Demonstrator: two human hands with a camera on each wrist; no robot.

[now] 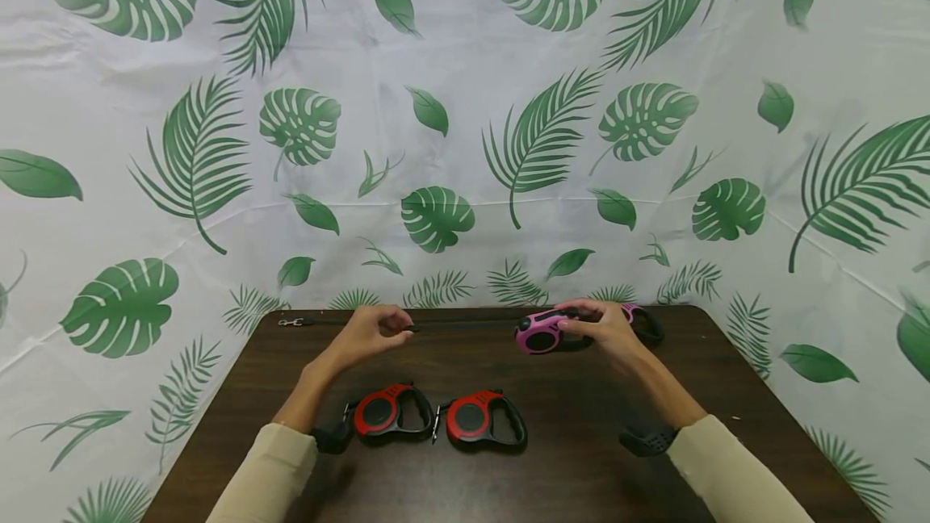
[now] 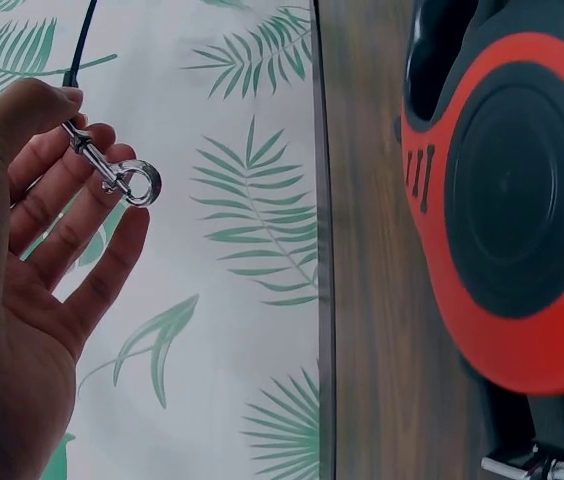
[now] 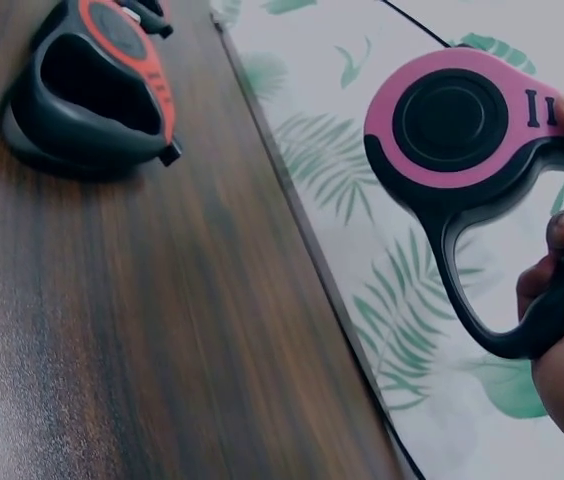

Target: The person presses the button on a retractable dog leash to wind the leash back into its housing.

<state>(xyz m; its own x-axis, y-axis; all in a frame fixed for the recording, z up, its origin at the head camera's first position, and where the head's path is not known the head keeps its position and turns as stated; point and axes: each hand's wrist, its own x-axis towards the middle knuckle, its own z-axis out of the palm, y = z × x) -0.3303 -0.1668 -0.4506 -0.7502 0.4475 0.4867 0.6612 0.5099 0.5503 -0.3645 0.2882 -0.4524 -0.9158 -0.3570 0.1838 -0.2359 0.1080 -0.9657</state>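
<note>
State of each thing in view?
Left hand: pinching thin black cord beside silver metal clip
Thin black cord: drawn out
Right hand: gripping pink plastic leash
Second pink leash: on brown table, partly hidden
Two red plastic leashes: on table, retracted
Back-left clip: on table

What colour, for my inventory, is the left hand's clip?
Silver clip, clearest in the left wrist view.

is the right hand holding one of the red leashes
No, the right hand grips a pink and black leash by its handle.
</note>
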